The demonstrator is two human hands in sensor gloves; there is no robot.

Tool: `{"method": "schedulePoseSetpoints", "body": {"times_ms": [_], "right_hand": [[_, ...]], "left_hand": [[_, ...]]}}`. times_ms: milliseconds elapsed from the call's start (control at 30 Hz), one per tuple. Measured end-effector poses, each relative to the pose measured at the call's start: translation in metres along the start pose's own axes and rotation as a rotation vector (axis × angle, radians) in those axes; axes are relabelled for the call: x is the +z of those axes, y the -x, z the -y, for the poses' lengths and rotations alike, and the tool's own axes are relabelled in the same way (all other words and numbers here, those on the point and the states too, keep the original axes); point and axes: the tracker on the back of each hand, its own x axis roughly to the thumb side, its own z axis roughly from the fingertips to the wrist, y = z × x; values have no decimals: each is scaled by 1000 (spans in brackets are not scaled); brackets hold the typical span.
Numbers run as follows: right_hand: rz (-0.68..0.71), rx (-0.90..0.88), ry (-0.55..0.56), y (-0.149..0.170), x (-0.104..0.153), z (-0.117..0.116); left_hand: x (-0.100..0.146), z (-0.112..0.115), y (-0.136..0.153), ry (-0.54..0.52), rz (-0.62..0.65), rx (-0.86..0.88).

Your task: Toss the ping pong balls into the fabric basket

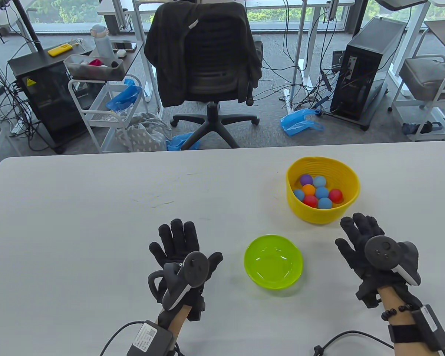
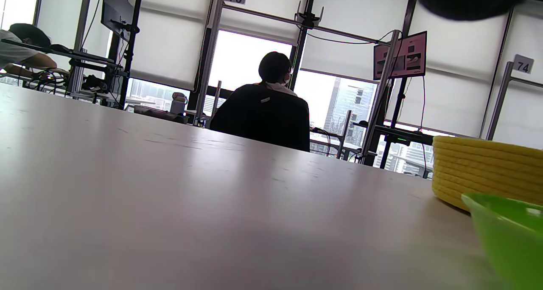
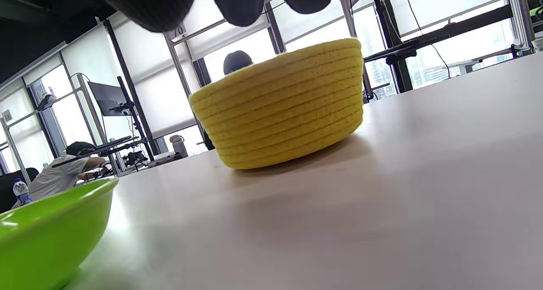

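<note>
Balls of blue, red, orange and purple, the ping pong balls (image 1: 318, 193), lie together inside the round yellow woven fabric basket (image 1: 346, 178) on the far right of the white desk (image 1: 96, 207). Just nearer stands a lime-green translucent plastic bowl (image 1: 273, 266), apart from the basket. The left hand (image 1: 181, 252) rests flat left of the bowl, its grip spread and holding nothing. The right hand (image 1: 367, 243) lies near the basket's front wall, fingers likewise spread, holding nothing.

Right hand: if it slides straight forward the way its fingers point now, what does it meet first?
Most likely the yellow fabric basket. The right hand lies open just short of its near wall, fingers pointing roughly toward it; nothing shows in between.
</note>
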Motion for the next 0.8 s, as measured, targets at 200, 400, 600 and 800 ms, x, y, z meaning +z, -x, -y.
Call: {"method": "schedulePoseSetpoints", "body": {"times_ms": [200, 400, 600, 800], "right_hand": [[-23, -3, -16, 9, -1, -5], [-30, -41, -11, 11, 2, -2], [-19, -56, -8, 8, 3, -1], [-8, -59, -29, 7, 2, -4]], "left_hand": [[-4, 8, -1, 29, -7, -14], [-6, 14, -1, 41, -18, -60], [-5, 14, -2, 39, -24, -82], [-1, 9, 1, 16, -39, -80]]}}
